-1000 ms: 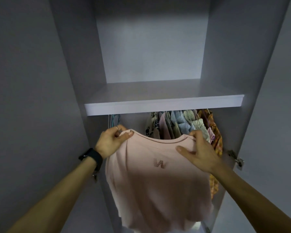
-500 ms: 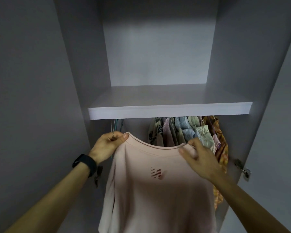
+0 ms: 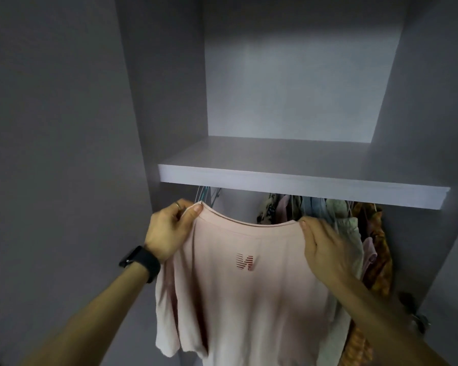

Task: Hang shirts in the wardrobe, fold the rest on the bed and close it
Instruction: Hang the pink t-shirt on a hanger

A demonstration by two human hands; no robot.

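Note:
A pale pink T-shirt [image 3: 243,299] with a small red logo hangs in front of me inside the open wardrobe. My left hand [image 3: 169,231] grips its left shoulder at the neckline, thumb on top. My right hand [image 3: 325,249] holds the right shoulder, fingers curled over the fabric. Both hands sit just below the white shelf [image 3: 296,178]. Any hanger inside the shirt is hidden. Several hung garments [image 3: 354,228] are bunched to the right behind the shirt.
Thin empty hangers [image 3: 204,196] hang at the left under the shelf. The grey wardrobe side wall [image 3: 164,101] stands at the left. A door hinge [image 3: 418,318] sits at the lower right. The upper compartment back wall [image 3: 288,83] is above.
My view has shifted, so the shelf sits lower right in frame. Both hands keep their hold on the shirt's shoulders, spread a little wider, and the shirt hangs flatter.

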